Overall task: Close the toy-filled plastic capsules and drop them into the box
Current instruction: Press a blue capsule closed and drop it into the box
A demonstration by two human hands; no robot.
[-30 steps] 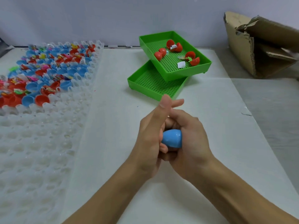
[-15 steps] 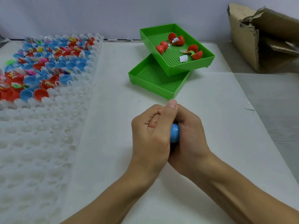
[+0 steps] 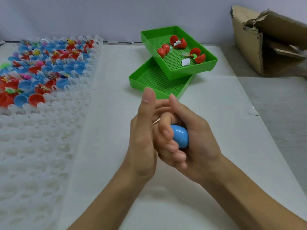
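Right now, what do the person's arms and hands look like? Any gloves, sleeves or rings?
Both arms are bare up to the bottom edge of the picture: no sleeves show. The left hand and right hand wear no gloves. No rings, watch or bracelet show on what is visible. The nails look short and plain.
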